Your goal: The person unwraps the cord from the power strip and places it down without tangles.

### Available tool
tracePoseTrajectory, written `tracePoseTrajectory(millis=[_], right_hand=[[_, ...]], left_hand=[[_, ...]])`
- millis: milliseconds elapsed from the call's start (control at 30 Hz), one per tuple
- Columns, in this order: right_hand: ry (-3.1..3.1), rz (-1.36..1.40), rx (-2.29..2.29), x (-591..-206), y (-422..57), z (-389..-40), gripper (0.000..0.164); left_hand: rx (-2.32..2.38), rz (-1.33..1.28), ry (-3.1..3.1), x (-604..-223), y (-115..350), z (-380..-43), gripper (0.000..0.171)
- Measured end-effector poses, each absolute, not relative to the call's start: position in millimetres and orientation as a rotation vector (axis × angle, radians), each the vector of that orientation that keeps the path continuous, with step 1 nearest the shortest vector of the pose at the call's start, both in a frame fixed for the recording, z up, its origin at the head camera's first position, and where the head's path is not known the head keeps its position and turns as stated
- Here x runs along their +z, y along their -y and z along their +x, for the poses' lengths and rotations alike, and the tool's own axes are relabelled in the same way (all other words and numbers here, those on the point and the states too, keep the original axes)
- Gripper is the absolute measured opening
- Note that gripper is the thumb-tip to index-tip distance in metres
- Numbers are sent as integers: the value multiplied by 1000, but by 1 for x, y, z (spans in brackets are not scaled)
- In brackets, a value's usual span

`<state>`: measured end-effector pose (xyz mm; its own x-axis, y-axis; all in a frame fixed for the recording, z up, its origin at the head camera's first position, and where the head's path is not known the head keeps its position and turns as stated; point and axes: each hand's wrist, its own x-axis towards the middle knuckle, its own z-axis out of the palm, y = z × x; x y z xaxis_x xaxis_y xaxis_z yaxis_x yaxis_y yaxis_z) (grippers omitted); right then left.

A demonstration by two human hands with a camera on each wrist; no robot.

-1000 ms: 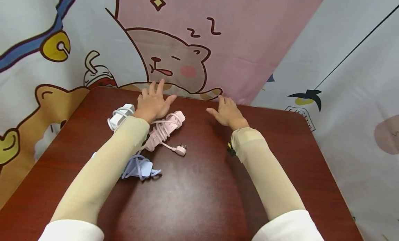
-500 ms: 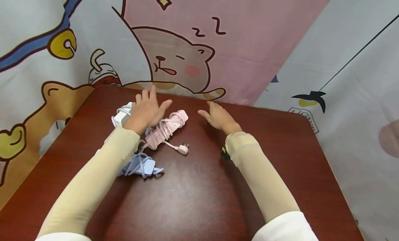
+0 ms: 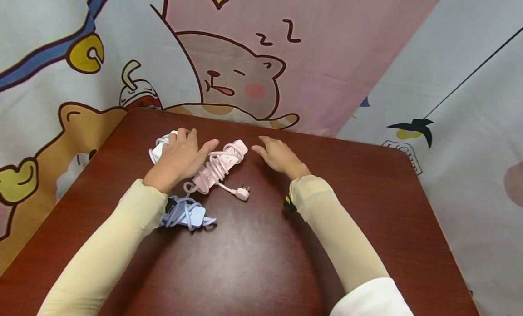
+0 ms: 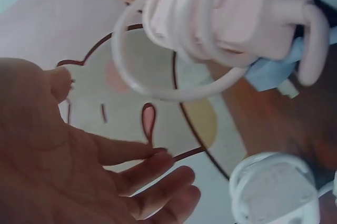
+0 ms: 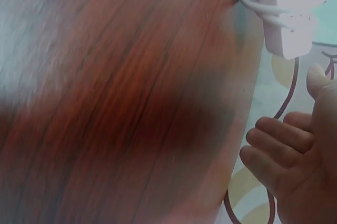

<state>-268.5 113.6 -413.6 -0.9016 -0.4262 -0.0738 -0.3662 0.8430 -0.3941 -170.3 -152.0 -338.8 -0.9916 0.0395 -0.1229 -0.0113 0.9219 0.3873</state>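
Note:
A pink power strip (image 3: 234, 153), its cord wound round it, lies between my two hands, with its plug (image 3: 242, 193) sticking out toward me. My left hand (image 3: 176, 157) is just left of it, fingers loosely bent and thumb spread, holding nothing. Partly hidden behind that hand is a white power strip (image 4: 276, 190), also wrapped in cord. A light blue power strip (image 3: 195, 215) lies nearer to me, its left end hidden by my left wrist. To the right of the pink strip's far end, my right hand (image 3: 282, 157) hovers with extended fingers, apart from the strip.
All the strips lie on the left half of a dark red-brown wooden table (image 3: 347, 170). A cartoon-printed curtain (image 3: 327, 57) hangs right along the table's back edge and around its sides.
Both hands have come down from the back edge toward me. My left hand has moved left across the white strip, and my right hand has moved left toward the pink one.

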Motion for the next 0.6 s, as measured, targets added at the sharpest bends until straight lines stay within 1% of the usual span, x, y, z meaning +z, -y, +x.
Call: tracePoseTrajectory(millis=[100, 233, 433, 600], right_hand=[[-2844, -673, -610, -414, -109, -267, 63], [-2824, -723, -639, -415, -99, -265, 63], [-2768, -754, -681, -417, -87, -265, 70], [-2746, -788, -703, -419, -81, -266, 70]], left_hand=[[550, 44, -2952, -335, 155, -162, 97], [461, 35, -2965, -335, 156, -148, 90], [277, -80, -2962, -348, 147, -130, 81], [199, -113, -2950, -359, 134, -123, 75]])
